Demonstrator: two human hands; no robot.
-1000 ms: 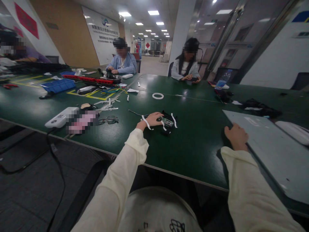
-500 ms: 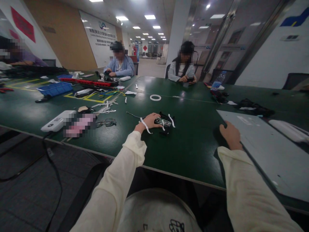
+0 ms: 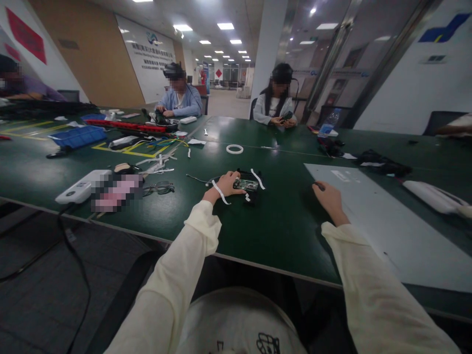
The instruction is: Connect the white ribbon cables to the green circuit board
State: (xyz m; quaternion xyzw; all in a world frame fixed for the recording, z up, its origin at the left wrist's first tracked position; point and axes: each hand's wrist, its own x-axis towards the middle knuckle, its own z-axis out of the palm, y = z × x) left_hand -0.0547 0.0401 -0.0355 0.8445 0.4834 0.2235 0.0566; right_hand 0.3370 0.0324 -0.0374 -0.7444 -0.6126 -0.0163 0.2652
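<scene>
My left hand (image 3: 225,186) is closed on the left side of a small green circuit board (image 3: 246,184) in a black frame, which rests on the dark green table. One white strip (image 3: 221,192) crosses my left wrist, and another strip (image 3: 257,179) lies over the frame's right end. A thin cable (image 3: 197,178) runs out to the left of this hand. At the right, my right hand (image 3: 328,199) grips the near-left edge of a large flat grey panel (image 3: 372,216); its fingers are partly hidden.
Eyeglasses (image 3: 159,187), a pink blurred object (image 3: 118,194) and a white box with a cable (image 3: 79,187) lie left. Beyond the board is a white tape ring (image 3: 234,149). A blue tray (image 3: 77,136) stands far left. Two people sit across the table, another far left.
The grey panel has slid left across the table together with my right hand. My left hand stays at the board, and a short white strip on the board now sits lower. The view shifts slightly.
</scene>
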